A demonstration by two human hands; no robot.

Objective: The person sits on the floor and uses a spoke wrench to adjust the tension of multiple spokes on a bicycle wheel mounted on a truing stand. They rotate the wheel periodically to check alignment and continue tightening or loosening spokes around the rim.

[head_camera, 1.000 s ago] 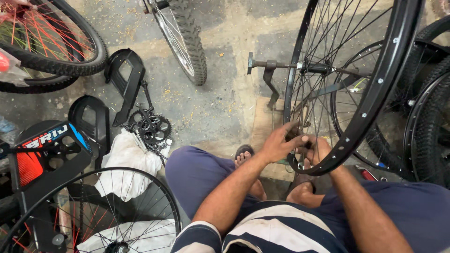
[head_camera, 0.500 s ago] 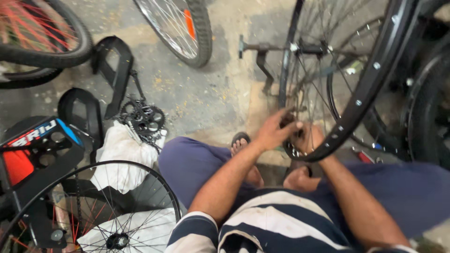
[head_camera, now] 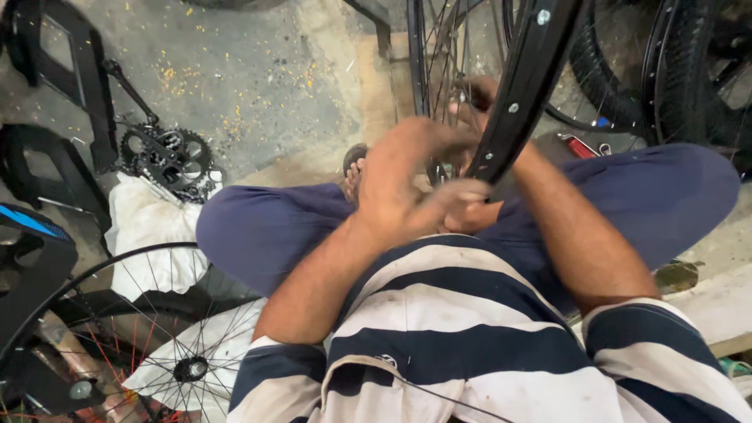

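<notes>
I sit cross-legged on the floor with a black bicycle wheel rim (head_camera: 526, 86) standing upright in front of my lap, its thin spokes (head_camera: 439, 55) running up behind it. My left hand (head_camera: 411, 176) is blurred, and its fingers curl around the lowest part of the rim. Reaching behind the rim among the spokes, my right hand (head_camera: 472, 100) is mostly hidden by the rim, so its grip cannot be made out. A bare foot (head_camera: 354, 168) shows just left of the hands.
A black crank with toothed chainrings (head_camera: 168, 160) lies on the concrete beside a white cloth (head_camera: 153, 235). A spoked wheel (head_camera: 117, 337) lies at the lower left by black and blue frame parts (head_camera: 35, 243). Tyred wheels (head_camera: 693, 70) stand at the right, with a red tool (head_camera: 580, 146) below.
The view has dropped and come much closer to my lap. My hands are raised nearer to me at the rim's lower end, and the left hand is moving, blurred.
</notes>
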